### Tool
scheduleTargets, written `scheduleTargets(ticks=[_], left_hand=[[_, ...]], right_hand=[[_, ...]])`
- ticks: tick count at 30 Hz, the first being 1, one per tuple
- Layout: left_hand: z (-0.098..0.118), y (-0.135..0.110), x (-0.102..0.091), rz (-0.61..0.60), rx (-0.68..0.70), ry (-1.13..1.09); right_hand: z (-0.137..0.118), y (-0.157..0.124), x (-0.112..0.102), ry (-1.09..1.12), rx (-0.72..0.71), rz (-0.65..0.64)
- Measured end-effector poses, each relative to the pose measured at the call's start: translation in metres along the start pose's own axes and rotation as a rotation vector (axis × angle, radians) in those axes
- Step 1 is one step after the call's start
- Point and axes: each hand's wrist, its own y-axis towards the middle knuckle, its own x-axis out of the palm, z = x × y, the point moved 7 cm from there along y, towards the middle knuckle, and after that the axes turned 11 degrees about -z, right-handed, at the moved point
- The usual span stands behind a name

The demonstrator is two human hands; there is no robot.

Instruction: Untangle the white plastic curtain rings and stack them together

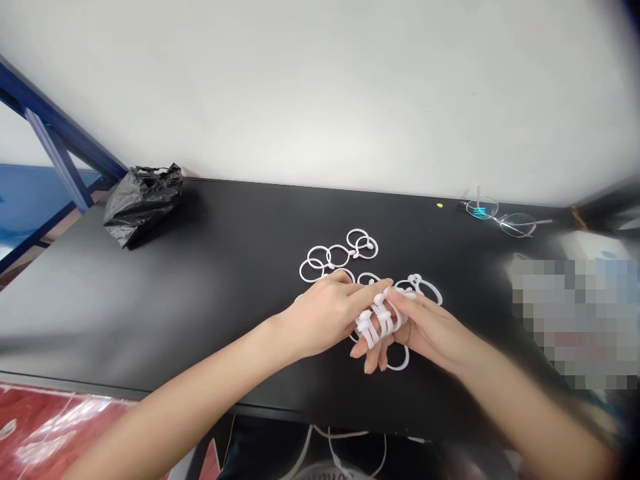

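Observation:
Several white plastic rings [369,333], each with a small nub on its rim, sit bunched side by side around the fingers of my right hand [433,327]. Its thumb presses on the top of the bunch, and the fingertips point down and left below it. My left hand [327,310] reaches over from the left, its index finger lying along the top of these rings. Part of its other fingers is hidden behind the bunch. More loose white rings [339,256] lie on the black table just beyond my hands, some overlapping, and another ring [399,358] shows below my right hand.
A crumpled black plastic bag [143,203] stands at the table's back left, by a blue metal frame [60,113]. Glasses [495,219] lie at the back right. A pixelated patch covers something at the right. A white wall borders the black table [240,227].

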Motion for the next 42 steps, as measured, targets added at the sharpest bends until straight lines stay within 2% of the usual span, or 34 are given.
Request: scheduleTargets(ticks=[4, 10, 19, 24, 27, 35, 38, 42], left_hand=[[0.0, 0.0, -0.003, -0.041, 0.021, 0.038], [-0.003, 0.001, -0.004, -0.127, -0.042, -0.038], [-0.004, 0.004, 0.003, -0.176, -0.102, -0.04], [-0.007, 0.002, 0.003, -0.187, -0.142, -0.127], [-0.008, 0.003, 0.002, -0.174, -0.142, -0.17], [-0.001, 0.006, 0.002, -0.156, -0.081, 0.142], [0.003, 0.006, 0.0, -0.166, -0.044, 0.086], [0.004, 0.007, 0.002, -0.228, -0.041, -0.025]], right_hand=[[-0.002, 0.0, 0.001, 0.013, -0.015, 0.022], [-0.004, -0.001, 0.007, -0.057, -0.035, -0.029], [-0.001, -0.001, 0.003, -0.227, -0.036, 0.139], [-0.005, -0.001, 0.007, -0.239, -0.044, 0.056], [-0.008, -0.002, 0.006, -0.271, -0.059, 0.063], [-0.002, 0.0, 0.014, -0.253, 0.006, -0.002], [0.002, 0.001, 0.018, -0.203, 0.031, -0.058], [0.005, 0.001, 0.015, -0.127, 0.06, -0.072]])
